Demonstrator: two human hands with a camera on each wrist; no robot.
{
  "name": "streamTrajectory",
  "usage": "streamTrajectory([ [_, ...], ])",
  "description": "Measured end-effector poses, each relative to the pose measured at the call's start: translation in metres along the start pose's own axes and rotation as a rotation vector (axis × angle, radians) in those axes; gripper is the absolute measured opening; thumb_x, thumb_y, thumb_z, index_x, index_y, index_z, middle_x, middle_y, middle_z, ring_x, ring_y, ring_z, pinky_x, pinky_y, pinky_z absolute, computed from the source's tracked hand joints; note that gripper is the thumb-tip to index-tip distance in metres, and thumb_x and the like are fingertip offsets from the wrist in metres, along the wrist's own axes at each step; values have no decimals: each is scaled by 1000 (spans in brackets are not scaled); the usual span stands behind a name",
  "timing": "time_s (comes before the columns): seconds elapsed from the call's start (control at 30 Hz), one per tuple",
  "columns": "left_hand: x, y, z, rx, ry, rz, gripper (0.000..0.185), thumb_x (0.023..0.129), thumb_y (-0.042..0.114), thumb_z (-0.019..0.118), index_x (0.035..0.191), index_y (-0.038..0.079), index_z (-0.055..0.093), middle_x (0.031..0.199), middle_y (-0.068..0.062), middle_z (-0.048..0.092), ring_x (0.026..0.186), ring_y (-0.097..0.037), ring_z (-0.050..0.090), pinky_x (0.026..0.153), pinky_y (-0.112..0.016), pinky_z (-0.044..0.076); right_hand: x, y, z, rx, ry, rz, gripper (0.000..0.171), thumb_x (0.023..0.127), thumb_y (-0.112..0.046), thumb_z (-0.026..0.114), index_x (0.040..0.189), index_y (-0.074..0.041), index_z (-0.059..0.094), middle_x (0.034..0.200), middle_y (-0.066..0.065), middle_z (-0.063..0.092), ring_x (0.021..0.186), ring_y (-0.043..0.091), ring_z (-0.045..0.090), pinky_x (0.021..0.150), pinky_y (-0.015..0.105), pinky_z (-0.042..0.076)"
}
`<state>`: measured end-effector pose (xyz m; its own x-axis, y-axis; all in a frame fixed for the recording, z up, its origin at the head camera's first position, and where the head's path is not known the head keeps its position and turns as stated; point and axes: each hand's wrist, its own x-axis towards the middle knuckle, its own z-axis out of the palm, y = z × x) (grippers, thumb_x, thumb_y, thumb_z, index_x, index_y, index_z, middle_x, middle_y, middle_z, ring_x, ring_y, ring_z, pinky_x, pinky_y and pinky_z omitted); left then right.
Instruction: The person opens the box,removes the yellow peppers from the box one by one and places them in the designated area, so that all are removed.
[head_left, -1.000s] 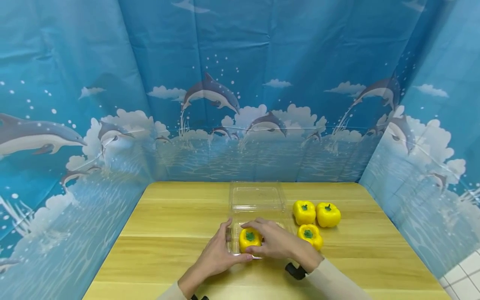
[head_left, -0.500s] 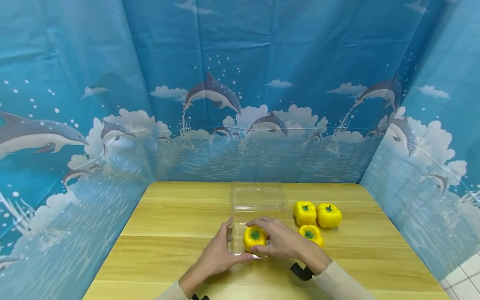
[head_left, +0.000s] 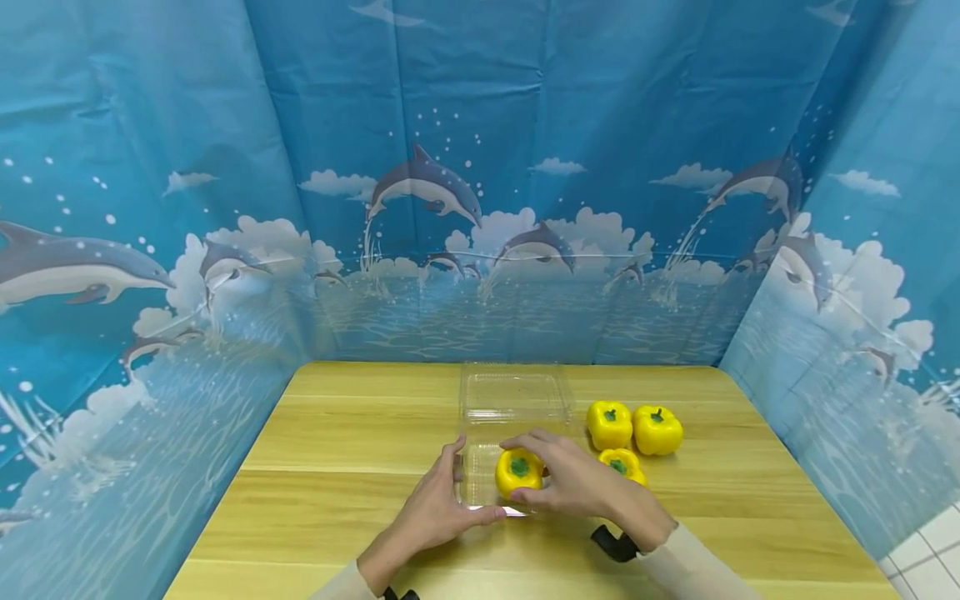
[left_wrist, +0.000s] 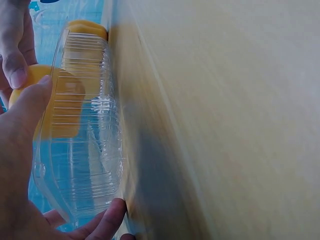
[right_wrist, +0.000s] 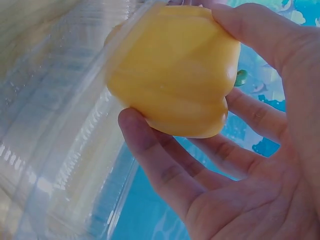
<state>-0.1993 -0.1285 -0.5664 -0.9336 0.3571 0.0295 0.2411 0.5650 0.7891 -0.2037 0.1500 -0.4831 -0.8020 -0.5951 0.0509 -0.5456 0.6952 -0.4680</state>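
Note:
A yellow bell pepper (head_left: 519, 477) with a green stem is gripped between the thumb and fingers of my right hand (head_left: 581, 479). It is at the right part of the base of a clear plastic clamshell container (head_left: 478, 471). In the right wrist view, the container's rim crosses in front of the pepper's lower part (right_wrist: 172, 70). My left hand (head_left: 431, 508) holds the container's near left corner. Its thumb is at the rim and its fingers lie around the outer side, as the left wrist view shows. Whether the pepper touches the container's floor I cannot tell.
Three more yellow bell peppers, one at the back (head_left: 609, 425), one to its right (head_left: 657, 430) and one nearer (head_left: 622, 465), stand right of the container. The container's lid (head_left: 516, 392) lies folded back. A dolphin-print curtain (head_left: 465, 317) surrounds the wooden table (head_left: 337, 467).
My right hand has moved the bell pepper to the right across the container's base. My left hand has kept its hold at the corner.

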Motion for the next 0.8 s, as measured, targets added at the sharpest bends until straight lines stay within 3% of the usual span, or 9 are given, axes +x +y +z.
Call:
streamTrajectory([
  [0.23, 0, 0, -1, 5, -5, 10, 133, 89, 68, 96, 184, 9, 24, 176, -30, 53, 144, -47, 71, 104, -67, 68, -4, 1, -5, -19, 21, 1, 66, 106, -46, 88, 162, -18, 66, 157, 8, 72, 124, 23, 77, 103, 47, 69],
  [0.63, 1, -1, 1, -2, 0, 4, 134, 88, 70, 96, 184, 11, 24, 175, -30, 54, 144, -45, 71, 104, -66, 68, -12, 5, -13, -52, 61, -11, 64, 105, -43, 89, 161, -20, 67, 158, 9, 72, 118, 20, 76, 100, 45, 68],
  [0.8, 0, -1, 1, -4, -1, 16, 134, 88, 68, 96, 184, 9, 23, 175, -31, 54, 143, -46, 71, 103, -67, 68, -15, 7, -16, -38, 58, 3, 65, 105, -46, 89, 162, -21, 67, 161, 11, 70, 133, 33, 75, 107, 54, 68],
])
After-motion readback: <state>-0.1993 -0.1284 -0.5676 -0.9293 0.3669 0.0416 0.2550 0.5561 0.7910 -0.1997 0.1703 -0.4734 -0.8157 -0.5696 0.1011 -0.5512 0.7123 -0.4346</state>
